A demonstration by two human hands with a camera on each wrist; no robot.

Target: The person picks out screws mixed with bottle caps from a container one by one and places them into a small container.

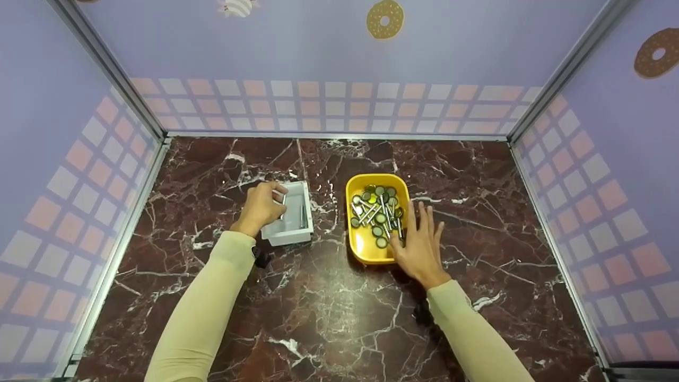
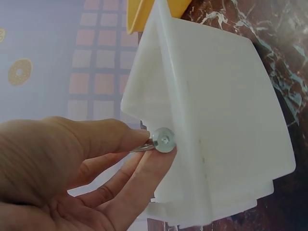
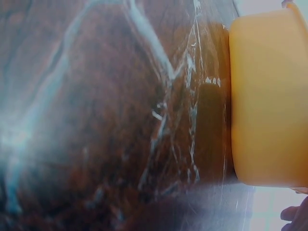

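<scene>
My left hand [image 1: 261, 206] pinches a silver screw [image 2: 164, 140] between thumb and fingers over the left side of a white plastic bin [image 1: 289, 239]. In the left wrist view the screw's round, flat head faces the camera beside the bin's rim. More slim metal pieces [image 1: 303, 216] lie inside that bin. To the right stands a yellow tub [image 1: 371, 253] with round bottle caps [image 1: 381, 242] and several silver screws [image 1: 370, 213] mixed together. With fingers spread, my right hand [image 1: 420, 249] rests at the tub's right rim, the thumb over its inside.
The bin and tub stand apart on a dark red marbled tabletop [image 1: 339, 307]. Purple panels with a checked band [image 1: 334, 106] enclose the back and both sides, joined by metal frame strips [image 1: 339, 136].
</scene>
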